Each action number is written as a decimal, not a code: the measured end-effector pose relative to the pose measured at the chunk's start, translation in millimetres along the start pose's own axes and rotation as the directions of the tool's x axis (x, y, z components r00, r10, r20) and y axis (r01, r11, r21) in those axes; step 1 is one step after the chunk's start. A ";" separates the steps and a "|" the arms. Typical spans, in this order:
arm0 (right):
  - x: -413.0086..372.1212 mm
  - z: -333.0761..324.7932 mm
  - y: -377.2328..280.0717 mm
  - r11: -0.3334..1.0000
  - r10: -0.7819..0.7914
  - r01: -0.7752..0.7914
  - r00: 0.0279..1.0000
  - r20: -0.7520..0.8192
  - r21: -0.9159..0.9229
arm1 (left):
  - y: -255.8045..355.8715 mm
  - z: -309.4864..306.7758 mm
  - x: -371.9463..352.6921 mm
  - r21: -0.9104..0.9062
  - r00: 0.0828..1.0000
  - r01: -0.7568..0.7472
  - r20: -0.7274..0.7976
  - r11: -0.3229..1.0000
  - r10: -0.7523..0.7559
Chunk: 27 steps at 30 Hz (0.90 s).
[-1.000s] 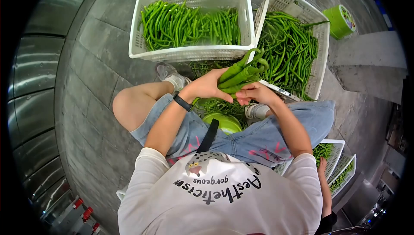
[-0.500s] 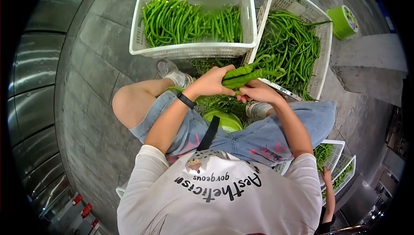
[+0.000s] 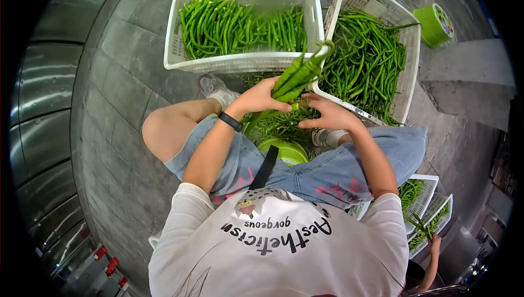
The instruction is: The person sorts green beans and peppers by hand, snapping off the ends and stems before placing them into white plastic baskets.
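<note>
A small bunch of long green chili peppers (image 3: 297, 77) is gripped in my left hand (image 3: 262, 98), tips pointing up and away to the right. My right hand (image 3: 328, 114) is just right of the bunch, fingers apart and holding nothing. In front of my left hand is a white crate (image 3: 245, 63) with long green peppers (image 3: 226, 27) laid side by side. To its right, an angled white crate (image 3: 406, 87) holds a looser heap of green peppers (image 3: 363, 60). Below my hands, green stems and scraps (image 3: 281, 125) lie between my feet.
A bright green tub (image 3: 288, 152) sits between my legs, and a green bucket (image 3: 433, 26) stands at the far right. At lower right, another person's hand (image 3: 435, 242) holds green peppers over white crates (image 3: 423, 210). Metal panels (image 3: 46, 117) line the left.
My right hand has come off the bunch and opened. My left hand has tilted the peppers more upright. The other person's hand has moved right and lifted some peppers.
</note>
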State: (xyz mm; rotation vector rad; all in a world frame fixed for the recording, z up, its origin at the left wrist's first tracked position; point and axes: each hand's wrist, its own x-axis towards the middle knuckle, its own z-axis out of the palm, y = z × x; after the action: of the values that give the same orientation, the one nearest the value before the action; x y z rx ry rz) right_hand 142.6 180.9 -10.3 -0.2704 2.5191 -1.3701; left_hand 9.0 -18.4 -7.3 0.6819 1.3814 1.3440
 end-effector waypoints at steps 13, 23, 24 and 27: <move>11.5 -8.9 -12.9 0.736 0.427 -0.293 0.901 -0.082 0.611 | -2.7 6.9 6.6 0.117 0.997 0.053 0.045 0.992 -0.058; 9.5 6.2 -12.2 0.151 0.316 -0.024 0.949 -0.025 0.988 | 12.0 16.2 -0.6 -0.103 0.998 -0.066 0.013 0.993 0.067; 10.4 8.5 -11.7 0.056 0.239 0.017 0.971 -0.030 0.998 | 10.9 15.0 -1.1 -0.106 0.998 -0.064 0.004 0.992 0.065; 11.4 9.5 -13.8 0.033 0.094 0.073 0.993 -0.076 0.997 | 4.7 8.1 -2.8 -0.193 1.000 -0.014 -0.026 0.981 0.009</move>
State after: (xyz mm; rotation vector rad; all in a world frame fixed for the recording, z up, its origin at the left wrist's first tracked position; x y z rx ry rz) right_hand 135.2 162.7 -5.1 0.1721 0.8870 -2.7789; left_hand 16.1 -17.1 -0.7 0.5449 1.2487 1.4776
